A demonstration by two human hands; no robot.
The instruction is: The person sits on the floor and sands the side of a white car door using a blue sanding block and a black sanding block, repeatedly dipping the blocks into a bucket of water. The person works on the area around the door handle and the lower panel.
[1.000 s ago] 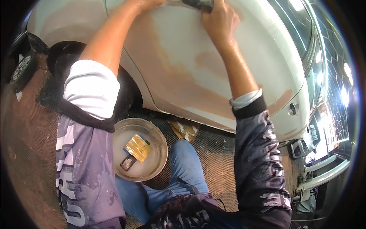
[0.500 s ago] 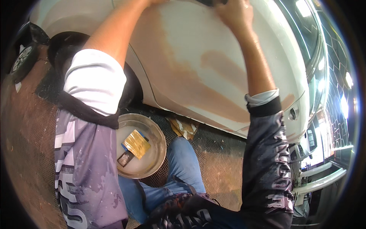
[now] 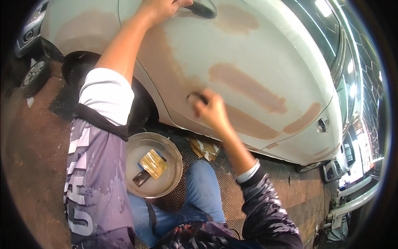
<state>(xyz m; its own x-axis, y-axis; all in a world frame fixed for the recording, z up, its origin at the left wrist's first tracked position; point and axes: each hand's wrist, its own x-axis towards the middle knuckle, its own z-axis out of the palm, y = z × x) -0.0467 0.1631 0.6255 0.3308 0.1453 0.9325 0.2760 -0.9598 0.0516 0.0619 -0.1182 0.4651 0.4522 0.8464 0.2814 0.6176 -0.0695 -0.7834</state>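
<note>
My right hand [image 3: 212, 108], blurred by motion, is closed around a small dark pad [image 3: 200, 98] at the lower part of a pale car door [image 3: 186, 41]. Broad tan patches [image 3: 248, 87] mark the door's surface. At the upper edge, my left hand [image 3: 159, 9] lies by the black door handle [image 3: 202, 10], a finger stretched toward its near end; part of this hand is cut off by the frame. Below my left forearm, a round basin [image 3: 177, 166] of cloudy liquid holds a gold-coloured sheet [image 3: 153, 164], a blue-edged piece under it and a dark flat piece [image 3: 141, 178].
Crumpled gold-brown sheets [image 3: 205, 148] lie on the ribbed floor mat beside the basin, near my knee. A dark wheel arch [image 3: 141, 99] stands behind my left arm. Another car's wheel [image 3: 34, 74] shows far left. White rails [image 3: 356, 195] stand at right.
My right hand has come down from the door's top, near the handle, to its lower left part. The view has shifted, so the handle and more of my left hand show.
</note>
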